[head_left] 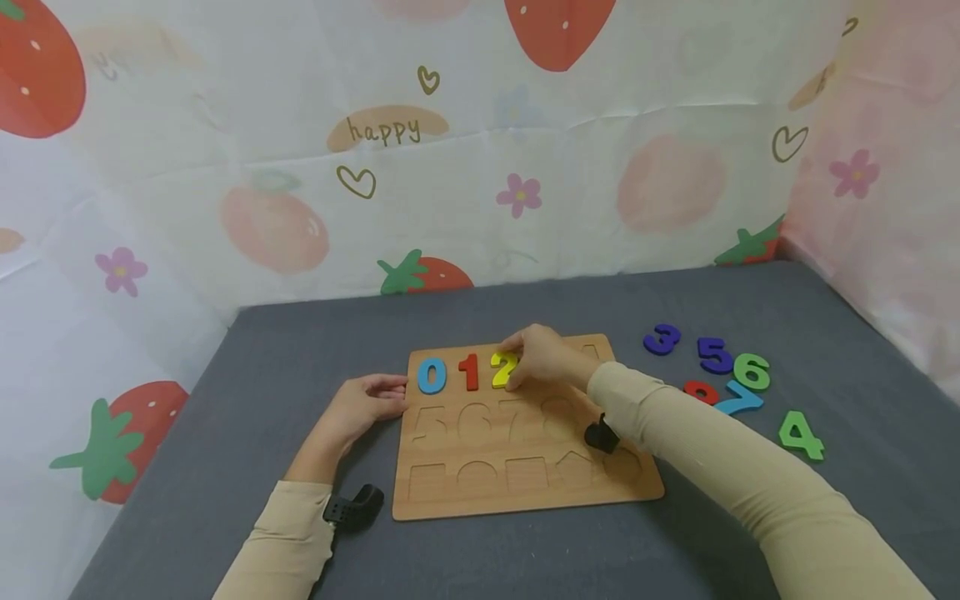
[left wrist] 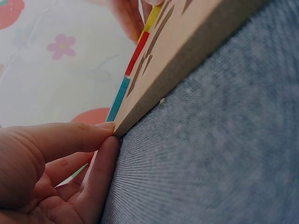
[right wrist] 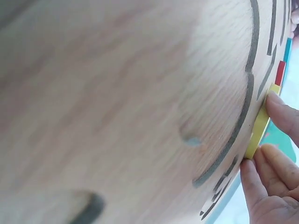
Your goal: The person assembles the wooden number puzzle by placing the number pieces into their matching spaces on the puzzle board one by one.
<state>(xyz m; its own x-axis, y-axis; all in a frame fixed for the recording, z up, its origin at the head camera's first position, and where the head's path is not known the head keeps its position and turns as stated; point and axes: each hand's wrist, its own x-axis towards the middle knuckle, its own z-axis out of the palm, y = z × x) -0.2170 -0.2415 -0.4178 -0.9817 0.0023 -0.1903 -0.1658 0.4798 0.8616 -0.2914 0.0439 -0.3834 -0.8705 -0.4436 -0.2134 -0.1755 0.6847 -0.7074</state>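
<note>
A wooden number puzzle board [head_left: 457, 425] with carved outlines lies on the table. In its top row sit a blue 0 [head_left: 432, 376] and a red 1 [head_left: 468, 372]. Beside them, my right hand [head_left: 551, 357] pinches the yellow number 2 [head_left: 504, 369] between thumb and fingers; the right wrist view shows this yellow piece [right wrist: 259, 126] at the board's surface. My left hand [head_left: 362, 408] holds the board's left edge near the upper corner. Seen from the left wrist, the thumb and a finger [left wrist: 100, 163] meet at that edge.
Right of the board lie loose number pieces: a purple 3 [head_left: 662, 339], a purple 5 [head_left: 715, 355], a green 6 [head_left: 752, 372], a blue 7 [head_left: 741, 398], a green 4 [head_left: 801, 435] and a partly hidden red piece [head_left: 701, 391]. A strawberry-print cloth [head_left: 480, 200] hangs behind the grey table.
</note>
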